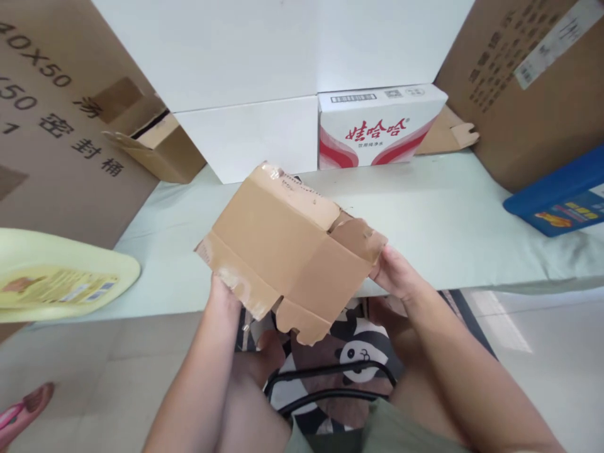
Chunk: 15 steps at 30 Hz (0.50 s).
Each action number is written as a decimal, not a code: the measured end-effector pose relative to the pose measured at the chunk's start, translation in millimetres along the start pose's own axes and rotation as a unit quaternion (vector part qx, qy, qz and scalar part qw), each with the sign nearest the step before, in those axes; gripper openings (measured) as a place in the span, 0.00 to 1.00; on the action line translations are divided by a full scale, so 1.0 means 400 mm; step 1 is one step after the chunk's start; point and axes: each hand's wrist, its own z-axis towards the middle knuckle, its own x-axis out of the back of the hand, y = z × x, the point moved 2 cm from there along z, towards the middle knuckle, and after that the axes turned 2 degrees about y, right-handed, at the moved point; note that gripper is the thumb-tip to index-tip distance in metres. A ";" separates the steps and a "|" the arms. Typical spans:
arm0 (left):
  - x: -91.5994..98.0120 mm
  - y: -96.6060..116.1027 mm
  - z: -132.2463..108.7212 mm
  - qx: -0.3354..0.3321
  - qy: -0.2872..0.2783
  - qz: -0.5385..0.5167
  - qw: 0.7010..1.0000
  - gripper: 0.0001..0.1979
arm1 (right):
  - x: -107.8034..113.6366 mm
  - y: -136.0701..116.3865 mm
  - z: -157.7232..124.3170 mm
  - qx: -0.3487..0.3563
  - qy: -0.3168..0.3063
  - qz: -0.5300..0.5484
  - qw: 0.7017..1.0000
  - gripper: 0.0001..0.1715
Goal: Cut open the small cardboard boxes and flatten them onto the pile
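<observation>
I hold a small brown cardboard box (287,245) with torn tape strips, tilted, above the front edge of the pale green table (448,220). My left hand (224,302) grips its lower left corner from underneath, fingers hidden behind the cardboard. My right hand (394,274) is closed on the right end near a torn flap. Loose flaps hang down at the box's bottom edge.
At the back stand white boxes (250,135) and a red-and-white printed carton (377,129). Large brown cartons (56,126) flank both sides, with a small open carton (151,141) at left. A blue box (561,198) lies at right, a pale yellow container (56,277) at left. A black stool frame (330,384) is below.
</observation>
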 end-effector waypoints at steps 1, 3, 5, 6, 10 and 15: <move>0.005 0.001 -0.001 0.015 0.004 -0.008 1.000 0.16 | -0.012 0.010 0.002 0.012 0.023 -0.009 1.000 0.39; 0.009 0.007 -0.006 0.023 -0.004 -0.032 0.999 0.15 | -0.036 0.030 0.007 0.041 0.084 -0.020 0.995 0.36; 0.012 0.018 -0.011 -0.012 -0.012 -0.074 0.997 0.19 | -0.057 0.049 0.011 0.065 0.148 -0.019 0.987 0.33; 0.013 0.023 -0.012 -0.038 -0.019 -0.089 0.995 0.23 | -0.066 0.058 0.012 0.071 0.176 -0.024 0.981 0.31; 0.024 0.027 -0.010 -0.069 -0.041 -0.040 0.996 0.23 | -0.098 0.073 0.000 0.100 0.231 -0.057 0.966 0.26; 0.021 0.014 -0.004 -0.062 -0.031 -0.043 0.997 0.22 | -0.146 0.082 -0.053 0.021 0.193 -0.048 0.980 0.31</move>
